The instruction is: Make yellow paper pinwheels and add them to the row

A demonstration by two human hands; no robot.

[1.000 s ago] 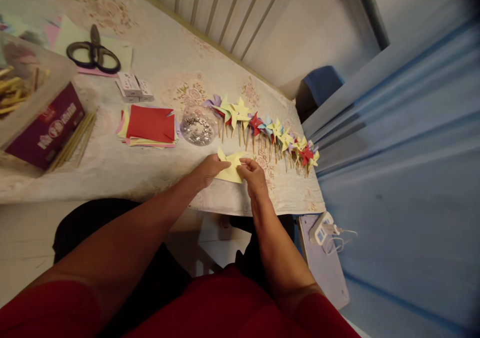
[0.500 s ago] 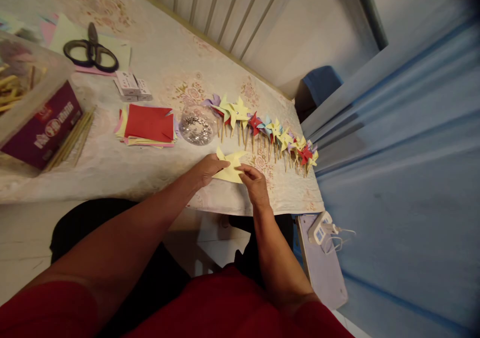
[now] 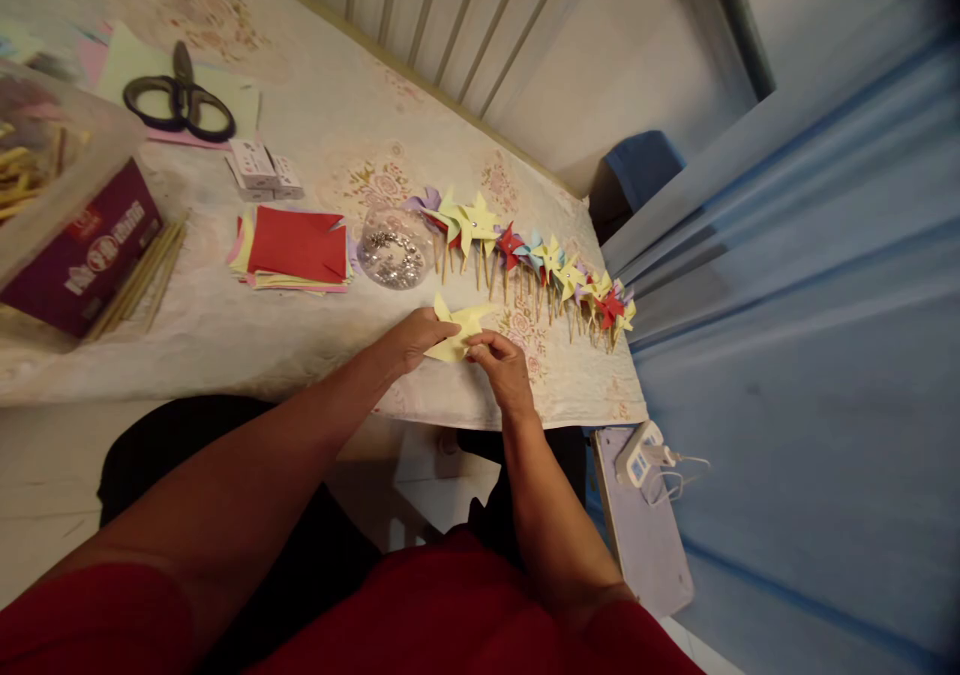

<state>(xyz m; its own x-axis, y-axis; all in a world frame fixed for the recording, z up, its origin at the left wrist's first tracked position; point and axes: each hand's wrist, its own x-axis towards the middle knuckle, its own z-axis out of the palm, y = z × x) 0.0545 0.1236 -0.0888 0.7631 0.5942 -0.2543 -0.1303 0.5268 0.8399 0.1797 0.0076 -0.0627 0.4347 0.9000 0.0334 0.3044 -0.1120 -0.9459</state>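
A yellow paper pinwheel (image 3: 454,341), partly folded, is held between my two hands just above the table's near edge. My left hand (image 3: 417,340) pinches it from the left, its thumb on the middle of the paper. On the other side, my right hand (image 3: 504,365) is closed on the pinwheel's lower right part, fingertips pressed together on a flap. A round clear container (image 3: 394,255) of small shiny metal pieces lies just beyond my left hand. Beyond my right hand runs a row of finished paper pinwheels (image 3: 551,260) on sticks.
Left of the container lies a stack of coloured paper (image 3: 294,245), with small white boxes (image 3: 262,168) behind it. Black-handled scissors (image 3: 180,100) rest on more paper. A plastic tub (image 3: 90,245) and thin sticks (image 3: 150,280) are far left. A power strip (image 3: 641,455) sits right.
My right hand has moved slightly left and inward, folding the lower right flap of the yellow pinwheel toward its middle. My left hand has stayed in place.
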